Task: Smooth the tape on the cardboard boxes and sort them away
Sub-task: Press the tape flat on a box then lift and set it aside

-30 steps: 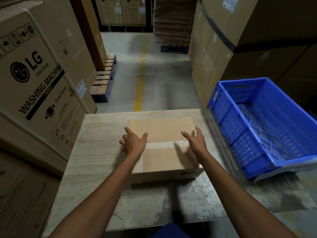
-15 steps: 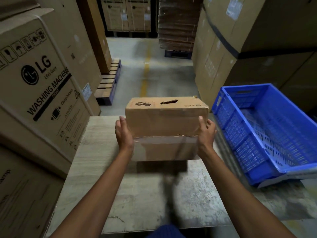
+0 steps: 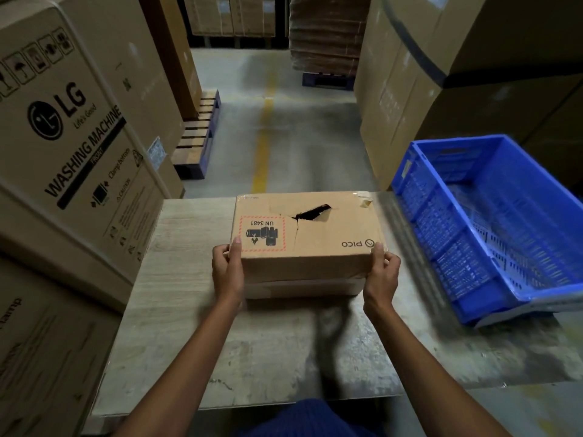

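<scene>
A brown cardboard box [image 3: 318,234] sits at the middle of the work table [image 3: 176,279]. Its upper face carries a red-bordered UN 3481 label, a PICO logo and a dark torn hole. The taped seam faces me along the front side. My left hand [image 3: 227,270] grips the box's near left corner, thumb on top. My right hand [image 3: 381,272] grips the near right corner the same way. The box looks to rest flat on the table or just above it.
A blue plastic crate [image 3: 492,216] stands tilted at the table's right edge. Large LG washing machine cartons [image 3: 72,143] crowd the left side. More tall cartons [image 3: 441,74] rise at the right. A wooden pallet [image 3: 198,137] and a yellow floor line lie beyond.
The box was lying with its taped face up, then both hands lifted and turned it. Now the labelled face is up and the taped seam faces me.
</scene>
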`<state>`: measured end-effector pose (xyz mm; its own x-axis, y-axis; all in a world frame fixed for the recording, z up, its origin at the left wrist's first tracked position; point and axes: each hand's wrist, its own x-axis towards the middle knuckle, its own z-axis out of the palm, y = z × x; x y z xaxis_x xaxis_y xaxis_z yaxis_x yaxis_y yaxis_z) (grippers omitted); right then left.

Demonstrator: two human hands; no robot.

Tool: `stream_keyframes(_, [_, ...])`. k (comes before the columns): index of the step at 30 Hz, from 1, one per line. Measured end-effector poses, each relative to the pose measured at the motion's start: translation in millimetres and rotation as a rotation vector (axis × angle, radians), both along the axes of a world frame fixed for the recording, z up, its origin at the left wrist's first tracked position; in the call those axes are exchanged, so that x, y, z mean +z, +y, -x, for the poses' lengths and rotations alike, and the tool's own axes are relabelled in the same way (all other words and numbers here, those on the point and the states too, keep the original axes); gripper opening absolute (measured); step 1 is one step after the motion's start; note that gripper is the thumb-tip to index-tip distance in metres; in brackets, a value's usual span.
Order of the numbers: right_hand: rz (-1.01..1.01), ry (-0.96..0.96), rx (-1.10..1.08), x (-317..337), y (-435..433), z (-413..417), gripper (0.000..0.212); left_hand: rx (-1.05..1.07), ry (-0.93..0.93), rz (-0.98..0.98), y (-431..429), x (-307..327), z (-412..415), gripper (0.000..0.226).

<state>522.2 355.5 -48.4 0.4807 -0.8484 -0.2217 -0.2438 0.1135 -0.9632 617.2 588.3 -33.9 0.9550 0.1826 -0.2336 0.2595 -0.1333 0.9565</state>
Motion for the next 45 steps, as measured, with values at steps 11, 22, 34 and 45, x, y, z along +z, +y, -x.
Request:
stream_keyframes(11, [1.003,-0.133,0.455,48,20,-23,0.035,-0.479,-0.811,-0.765,-8,30,-1,0.035])
stream_keyframes(22, [1.452,0.529,0.961,61,23,-61,0.066,-0.857,-0.610,-1.354,-44,47,-32,0.046])
stream_keyframes(34, [1.288,0.309,1.073,56,12,-80,0.053,-0.848,-0.619,-1.229,-57,42,-53,0.037])
stream_keyframes(45, [1.033,0.690,0.717,50,12,-75,0.083,-0.645,-0.383,-1.221,-45,31,-47,0.071])
